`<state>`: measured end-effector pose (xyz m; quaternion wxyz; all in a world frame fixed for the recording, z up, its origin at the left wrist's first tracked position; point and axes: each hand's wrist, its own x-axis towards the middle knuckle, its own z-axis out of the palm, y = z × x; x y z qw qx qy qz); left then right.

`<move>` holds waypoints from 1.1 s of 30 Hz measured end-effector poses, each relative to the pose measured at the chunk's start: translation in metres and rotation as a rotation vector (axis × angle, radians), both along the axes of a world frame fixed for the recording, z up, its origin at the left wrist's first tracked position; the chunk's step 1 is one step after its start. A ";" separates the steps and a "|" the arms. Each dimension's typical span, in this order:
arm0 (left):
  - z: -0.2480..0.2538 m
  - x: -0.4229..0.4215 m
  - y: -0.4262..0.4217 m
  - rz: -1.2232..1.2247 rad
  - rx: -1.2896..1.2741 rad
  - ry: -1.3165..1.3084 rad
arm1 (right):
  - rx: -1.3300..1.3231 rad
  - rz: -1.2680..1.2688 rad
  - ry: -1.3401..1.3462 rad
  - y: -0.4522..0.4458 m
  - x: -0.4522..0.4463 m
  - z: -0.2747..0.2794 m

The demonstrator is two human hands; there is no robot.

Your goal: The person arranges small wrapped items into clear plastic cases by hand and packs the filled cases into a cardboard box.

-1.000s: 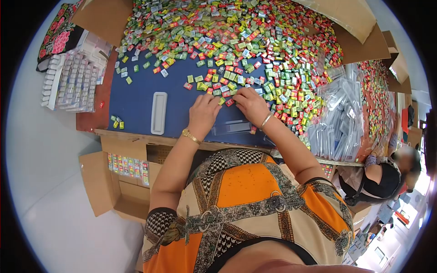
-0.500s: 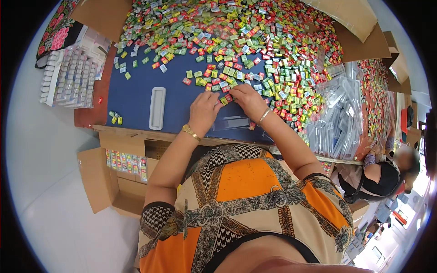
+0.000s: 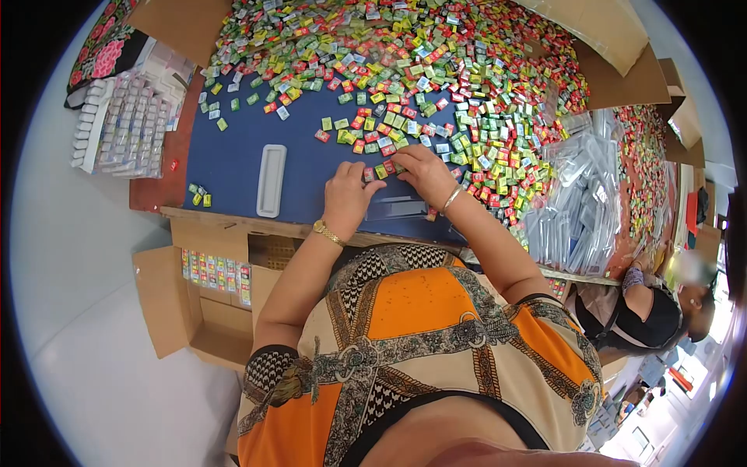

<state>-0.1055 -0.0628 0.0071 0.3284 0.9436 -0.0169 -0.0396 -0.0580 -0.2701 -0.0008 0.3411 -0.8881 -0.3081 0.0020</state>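
Observation:
My left hand point(image 3: 347, 196) is at the left end of a short row of small red, yellow and green packets point(image 3: 380, 170), its fingertips and thumb around a red one. At the row's other end, the bent fingers of my right hand point(image 3: 424, 173) close on the packets and partly hide them. Just in front of both hands, a clear plastic case point(image 3: 398, 208) lies flat by the table edge. Beyond my fingertips are many loose packets point(image 3: 397, 122) of the same kind.
A white oblong tray point(image 3: 270, 180) lies on the blue mat point(image 3: 229, 163). Clear plastic cases point(image 3: 576, 202) are heaped at right, blister packs point(image 3: 128, 128) stacked at left. Below stands an open carton point(image 3: 167, 300). Another person point(image 3: 650, 311) is at far right.
My left hand has shifted slightly left with its thumb farther from the fingers, and more of the packet row shows between my hands. My right hand stays nearly in place.

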 end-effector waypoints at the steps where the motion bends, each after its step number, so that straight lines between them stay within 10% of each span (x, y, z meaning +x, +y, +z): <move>1: 0.001 0.000 -0.001 -0.002 -0.021 0.003 | -0.002 0.000 -0.002 -0.002 0.002 0.003; 5: 0.007 0.003 -0.002 -0.108 -0.022 -0.325 | -0.026 -0.087 -0.123 -0.006 0.019 0.010; 20: 0.008 0.008 -0.008 -0.218 0.029 -0.227 | -0.417 -0.114 0.133 -0.010 0.010 0.018; 33: 0.005 0.030 0.004 -0.157 0.004 -0.346 | -0.187 -0.024 -0.105 0.006 0.028 0.010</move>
